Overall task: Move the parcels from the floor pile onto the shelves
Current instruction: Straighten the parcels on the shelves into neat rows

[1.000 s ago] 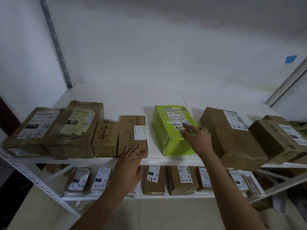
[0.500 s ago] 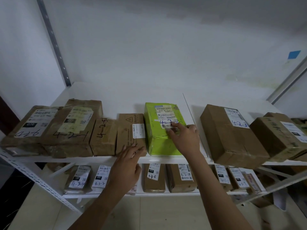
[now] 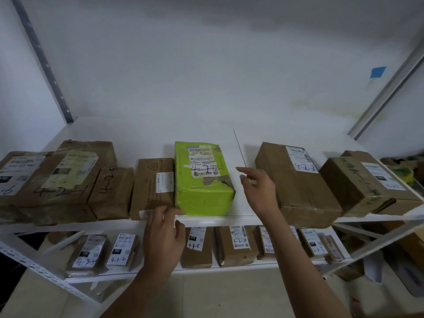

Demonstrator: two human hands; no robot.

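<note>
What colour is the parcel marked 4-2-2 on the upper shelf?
Lime green: the parcel is wrapped in it, with a white label on top. Head view.

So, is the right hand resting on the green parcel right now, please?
No, the right hand is open in the gap beside the green parcel, not touching it.

Glossy green plastic parcel (image 3: 203, 180) — matt brown cardboard boxes (image 3: 296, 180) beside.

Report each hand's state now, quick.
Left hand: open, fingertips at the front edge of the flat brown box, holding nothing.
Right hand: open, holding nothing, beside the green parcel.
</note>
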